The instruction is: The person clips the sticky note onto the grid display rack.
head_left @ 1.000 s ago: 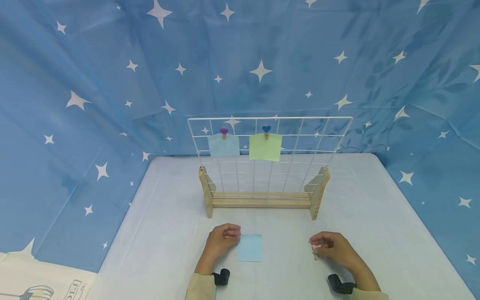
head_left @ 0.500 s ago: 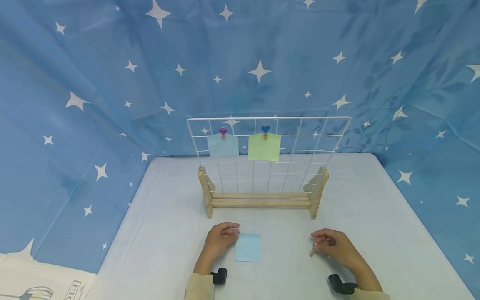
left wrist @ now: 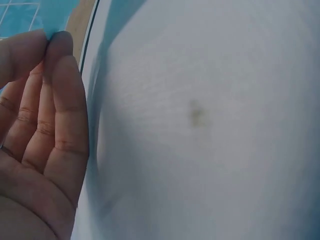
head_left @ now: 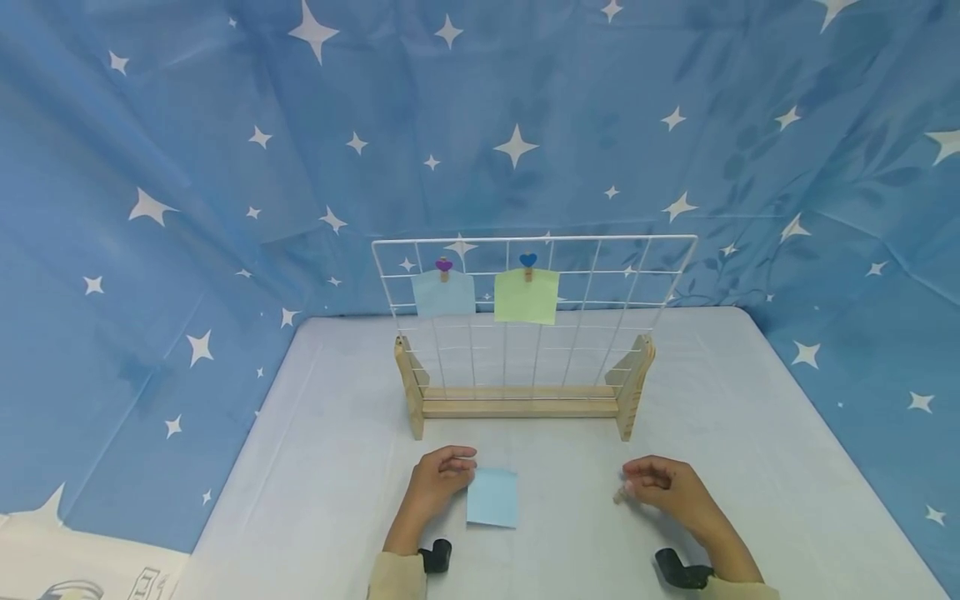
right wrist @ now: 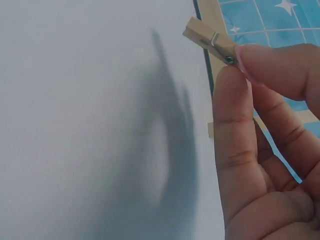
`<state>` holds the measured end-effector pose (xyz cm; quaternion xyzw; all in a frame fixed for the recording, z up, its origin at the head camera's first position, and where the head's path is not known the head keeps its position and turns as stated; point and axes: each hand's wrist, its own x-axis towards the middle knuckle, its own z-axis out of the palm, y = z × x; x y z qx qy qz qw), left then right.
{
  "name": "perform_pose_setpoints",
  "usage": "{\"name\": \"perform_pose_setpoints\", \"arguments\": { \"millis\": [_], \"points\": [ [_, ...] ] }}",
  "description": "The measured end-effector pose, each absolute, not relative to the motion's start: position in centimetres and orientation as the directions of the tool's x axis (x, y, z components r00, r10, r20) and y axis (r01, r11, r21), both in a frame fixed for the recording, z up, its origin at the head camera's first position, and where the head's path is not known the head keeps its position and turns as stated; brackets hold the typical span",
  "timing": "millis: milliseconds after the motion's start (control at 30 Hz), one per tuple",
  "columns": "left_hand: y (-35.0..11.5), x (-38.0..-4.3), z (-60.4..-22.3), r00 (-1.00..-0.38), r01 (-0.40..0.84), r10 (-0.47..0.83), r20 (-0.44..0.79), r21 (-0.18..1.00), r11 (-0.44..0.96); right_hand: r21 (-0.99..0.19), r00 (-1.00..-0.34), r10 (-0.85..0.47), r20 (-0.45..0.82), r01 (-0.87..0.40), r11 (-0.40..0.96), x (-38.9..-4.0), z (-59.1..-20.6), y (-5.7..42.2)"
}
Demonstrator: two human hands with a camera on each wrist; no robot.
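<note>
Between thumb and fingertips, my left hand (head_left: 441,482) pinches the upper left corner of a square light-blue sheet of paper (head_left: 492,498). A dark line of shadow runs along the sheet's near edge. In the left wrist view, a strip of the blue paper (left wrist: 56,14) rises from the pinched fingertips. To the right, my right hand (head_left: 666,487) holds a small wooden clothespin (right wrist: 210,40) by thumb and index finger, its jaws end pointing away from the hand. The clothespin's other end is hidden behind the thumb.
Behind the hands stands a white wire grid rack (head_left: 592,312) on a wooden base (head_left: 520,407). A blue sheet (head_left: 444,295) hangs there under a purple heart clothespin (head_left: 444,267), and a green sheet (head_left: 527,298) under a blue heart one (head_left: 528,263). A starry blue curtain (head_left: 390,192) encloses the white table (head_left: 337,392).
In my right hand the clothespin has turned, its wooden end swinging from downward to the left. The left hand and blue paper have shifted slightly left, and the sheet looks more tilted.
</note>
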<state>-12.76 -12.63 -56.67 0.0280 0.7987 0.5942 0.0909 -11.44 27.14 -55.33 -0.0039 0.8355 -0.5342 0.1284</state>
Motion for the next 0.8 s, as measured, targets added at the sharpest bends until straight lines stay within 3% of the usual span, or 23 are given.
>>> {"name": "perform_pose_setpoints", "arguments": {
  "millis": [800],
  "points": [
    [-11.6, -13.0, -54.5, -0.990, -0.013, 0.128, -0.054, 0.954, 0.299, -0.927, -0.999, -0.052, -0.008, -0.012, 0.374, -11.0, -52.4, 27.3]
  ]
}}
